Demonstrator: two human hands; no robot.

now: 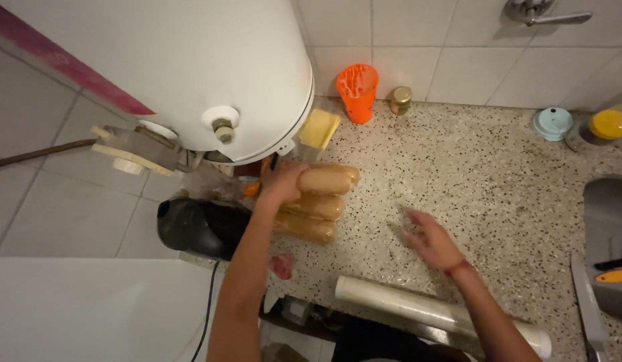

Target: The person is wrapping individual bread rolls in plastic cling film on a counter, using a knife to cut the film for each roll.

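My left hand (pixel 282 185) grips the top of a clear bag of long bread rolls (pixel 319 202) that lies on the speckled stone counter (pixel 458 167), beneath a large white cylindrical tank. Three tan rolls show through the bag, stacked side by side. My right hand (pixel 430 240) hovers over bare counter to the right of the bag, fingers spread and blurred, holding nothing. A red band circles its wrist. A roll of clear plastic film (pixel 431 312) lies along the counter's near edge, just below that hand.
The white tank (pixel 190 67) overhangs the counter's left end. An orange plastic cup (pixel 357 90), a small jar (pixel 400 100) and a yellow sponge (pixel 319 128) stand by the tiled wall. A black kettle (pixel 193 226) sits at left; a yellow-lidded container (pixel 604 127) and sink edge (pixel 606 221) at right.
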